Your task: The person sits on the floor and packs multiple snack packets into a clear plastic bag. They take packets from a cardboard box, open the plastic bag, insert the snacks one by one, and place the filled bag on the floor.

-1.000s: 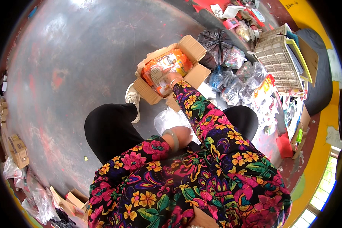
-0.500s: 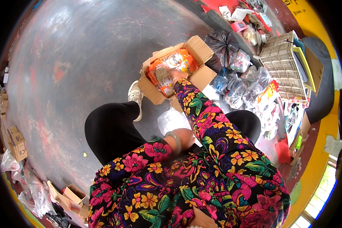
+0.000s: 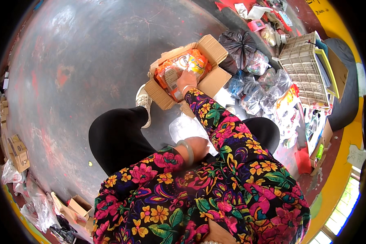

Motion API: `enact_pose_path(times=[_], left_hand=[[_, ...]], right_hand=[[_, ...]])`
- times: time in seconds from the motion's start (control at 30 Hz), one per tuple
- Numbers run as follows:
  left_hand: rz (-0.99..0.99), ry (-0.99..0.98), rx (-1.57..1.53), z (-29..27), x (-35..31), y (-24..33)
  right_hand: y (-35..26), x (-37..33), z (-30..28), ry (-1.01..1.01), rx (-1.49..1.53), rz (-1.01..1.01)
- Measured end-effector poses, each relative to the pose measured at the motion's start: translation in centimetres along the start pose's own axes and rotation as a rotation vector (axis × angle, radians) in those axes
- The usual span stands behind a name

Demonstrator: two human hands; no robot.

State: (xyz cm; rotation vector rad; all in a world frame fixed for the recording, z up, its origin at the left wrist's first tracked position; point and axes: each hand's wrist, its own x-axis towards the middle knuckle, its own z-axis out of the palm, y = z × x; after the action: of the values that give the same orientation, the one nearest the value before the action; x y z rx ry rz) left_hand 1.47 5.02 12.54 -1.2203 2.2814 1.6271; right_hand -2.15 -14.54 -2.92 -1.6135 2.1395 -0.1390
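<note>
An open cardboard box stands on the floor in front of my legs, its flaps folded outward. Inside lie shiny orange packets, the top one with a pale printed label and a barcode. My right hand reaches into the box, its fingers bent down and closed on the top orange packet. Close to my lap is my left hand, with a bracelet at the wrist; its fingers are hidden. Just beyond it, a translucent white plastic bag lies between my legs.
Right of the box sit a black plastic bag and several filled clear bags. Farther right is a pale plastic crate lying on its side. Cardboard boxes and crumpled plastic line the left edge.
My right hand has drawn slightly back toward me and left over the packets. The top packet's barcode now shows. The box has shifted a little; my left hand stays put.
</note>
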Motion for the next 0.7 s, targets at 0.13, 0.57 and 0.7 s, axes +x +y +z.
enact_pose_path(times=[0.13, 0.57, 0.7], left_hand=[[-0.033, -0.019, 0.004, -0.9, -0.8, 0.9], [-0.059, -0.020, 0.018, -1.0, -0.9, 1.3], [-0.047, -0.007, 0.029, -0.6, -0.9, 1.0]], right_hand=[[-0.9, -0.9, -1.1, -0.061, -0.065, -0.160], [-1.9, 0.8, 0.3, -0.270, 0.143, -0.325], [-1.0, -0.1, -2.7, -0.309, 0.563, -0.312]])
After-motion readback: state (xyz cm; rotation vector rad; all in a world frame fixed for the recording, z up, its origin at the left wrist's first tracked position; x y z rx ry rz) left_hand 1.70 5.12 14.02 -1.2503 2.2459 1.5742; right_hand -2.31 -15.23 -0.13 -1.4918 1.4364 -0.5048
